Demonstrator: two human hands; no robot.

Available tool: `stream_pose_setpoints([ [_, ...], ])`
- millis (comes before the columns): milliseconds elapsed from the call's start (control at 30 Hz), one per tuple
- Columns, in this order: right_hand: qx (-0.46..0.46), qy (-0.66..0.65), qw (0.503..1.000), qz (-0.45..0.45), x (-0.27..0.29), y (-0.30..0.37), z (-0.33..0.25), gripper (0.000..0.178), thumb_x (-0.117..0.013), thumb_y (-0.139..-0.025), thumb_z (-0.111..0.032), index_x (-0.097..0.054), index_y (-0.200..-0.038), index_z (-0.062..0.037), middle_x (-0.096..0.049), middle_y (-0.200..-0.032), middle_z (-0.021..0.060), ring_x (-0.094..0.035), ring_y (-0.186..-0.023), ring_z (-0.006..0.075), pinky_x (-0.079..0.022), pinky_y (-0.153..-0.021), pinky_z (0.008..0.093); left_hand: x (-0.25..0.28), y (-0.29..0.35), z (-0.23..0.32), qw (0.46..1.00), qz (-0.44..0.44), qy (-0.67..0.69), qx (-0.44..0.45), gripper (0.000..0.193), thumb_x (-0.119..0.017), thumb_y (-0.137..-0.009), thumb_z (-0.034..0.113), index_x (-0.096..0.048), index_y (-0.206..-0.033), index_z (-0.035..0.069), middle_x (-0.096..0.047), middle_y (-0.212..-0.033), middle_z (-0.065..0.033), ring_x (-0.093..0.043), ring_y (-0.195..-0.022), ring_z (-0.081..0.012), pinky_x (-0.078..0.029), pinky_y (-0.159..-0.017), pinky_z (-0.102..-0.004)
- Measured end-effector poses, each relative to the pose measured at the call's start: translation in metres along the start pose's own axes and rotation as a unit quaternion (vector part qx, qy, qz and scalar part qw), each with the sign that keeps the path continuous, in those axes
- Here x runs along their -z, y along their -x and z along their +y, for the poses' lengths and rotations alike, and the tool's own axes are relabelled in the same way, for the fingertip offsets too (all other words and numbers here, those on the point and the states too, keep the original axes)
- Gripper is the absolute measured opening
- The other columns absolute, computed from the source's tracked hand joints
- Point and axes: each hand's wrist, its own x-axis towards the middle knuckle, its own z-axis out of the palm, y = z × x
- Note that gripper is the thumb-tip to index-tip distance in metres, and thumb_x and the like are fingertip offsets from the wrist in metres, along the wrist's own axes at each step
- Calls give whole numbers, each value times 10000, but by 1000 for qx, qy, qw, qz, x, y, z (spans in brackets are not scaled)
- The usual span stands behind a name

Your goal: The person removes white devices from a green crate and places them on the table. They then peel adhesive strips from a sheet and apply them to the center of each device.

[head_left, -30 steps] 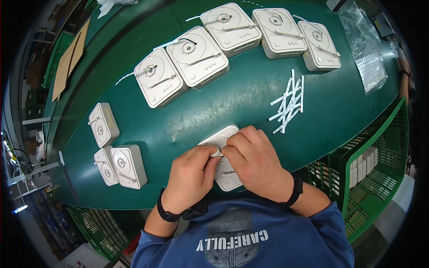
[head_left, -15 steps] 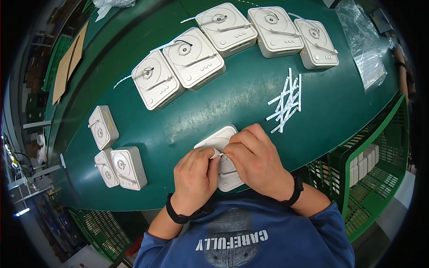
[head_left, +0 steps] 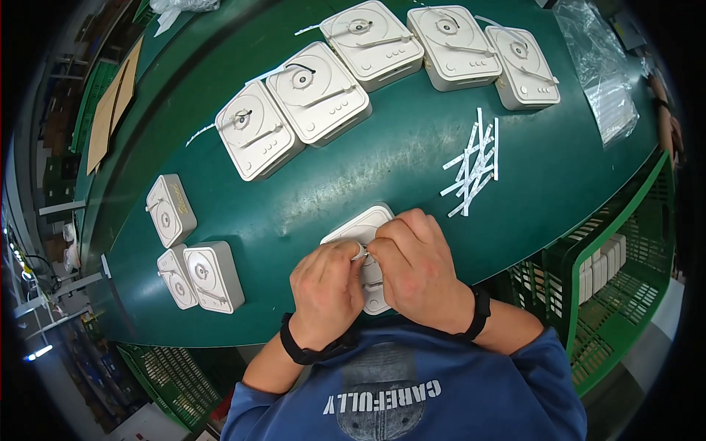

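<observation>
A white box shaped like a small record player (head_left: 375, 213) lies in front of me at the table's near edge, partly covered by my hands. Over its disc my left hand (head_left: 323, 290) is closed, pinching a small curled white strip (head_left: 360, 252) between thumb and fingers. Right against it, my right hand (head_left: 421, 268) is closed too, fingertips at a tiny dark bit beside the strip. What exactly those right fingers grip is hidden. Farther right lies a loose pile of white strips (head_left: 471, 165).
Several like boxes (head_left: 316, 92) stand in a row along the far side, some trailing white strips. Three smaller-looking ones (head_left: 213, 275) are at the left. Clear plastic bags (head_left: 607, 88) lie far right. A green crate (head_left: 625, 294) holding white boxes stands at the right edge.
Both hands remain over the box with slight finger shifts. The white strip's curl shows a little more at the left fingertips. The view has shifted slightly.
</observation>
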Motion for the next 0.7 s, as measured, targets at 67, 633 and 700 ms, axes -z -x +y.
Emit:
stream_pose_setpoints([
  [67,-1,3,1000,-3,-1,1,-1,207,-648,-733,17,-648,-939,-12,-601,-970,97,-559,-910,301,-446,-734,407,0,1,0,1000,1,-13,-2,229,-697,-814,-65,-605,-1008,15,-691,-921,-151,-681,-779,-347,-545,-682,-411],
  [633,-143,86,977,133,63,14,46,211,-736,-853,-4,-663,-1051,-6,-639,-1026,158,-649,-898,354,-541,-775,424,26,11,30,984,64,-144,-78,302,-774,-810,79,-613,-1065,58,-654,-1230,-159,-629,-1148,-328,-486,-967,-437],
  [700,-197,146,961,130,77,22,65,237,-749,-842,-13,-670,-1065,-8,-639,-1015,150,-647,-892,342,-539,-773,418,19,14,30,991,-10,-95,-97,321,-784,-802,94,-616,-1074,62,-642,-1265,-155,-614,-1187,-327,-471,-990,-447],
])
